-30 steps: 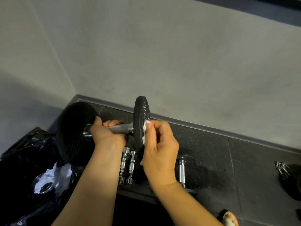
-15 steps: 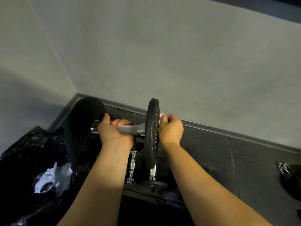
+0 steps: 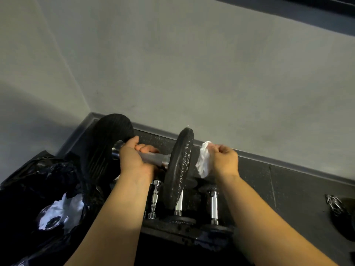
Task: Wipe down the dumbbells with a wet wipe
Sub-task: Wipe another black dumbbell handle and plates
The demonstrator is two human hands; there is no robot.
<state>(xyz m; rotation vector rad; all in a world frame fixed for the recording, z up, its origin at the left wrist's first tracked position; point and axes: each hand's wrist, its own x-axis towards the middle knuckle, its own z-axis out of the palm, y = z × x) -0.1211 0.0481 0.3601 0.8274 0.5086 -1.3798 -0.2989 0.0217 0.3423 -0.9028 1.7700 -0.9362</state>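
The left hand [image 3: 134, 162] is gripping the metal handle [image 3: 153, 157] of a dumbbell [image 3: 178, 169] and holding it up in the air, above the dark floor [image 3: 269, 181] and close to the corner of the grey wall [image 3: 192, 73]. The fingers are wrapping fully around the handle, between the two black plates. The right hand [image 3: 225, 160] is holding a crumpled white wet wipe [image 3: 203, 162], with the fingers curling closed around it, just beside the outer face of the right plate [image 3: 180, 167]; I cannot tell if the wipe is touching the plate. The right plate is showing wet, shining marks on its rim. The left plate [image 3: 107, 150] is looking dull and dark. Under the lifted dumbbell, other dumbbells with chrome handles [image 3: 213, 206] are lying on the floor, side by side. At the left, a black plastic bag [image 3: 28, 189] is lying open, and white crumpled wipes [image 3: 65, 208] are lying inside it. At the far right, a metal chain [image 3: 334, 204] is lying on the floor
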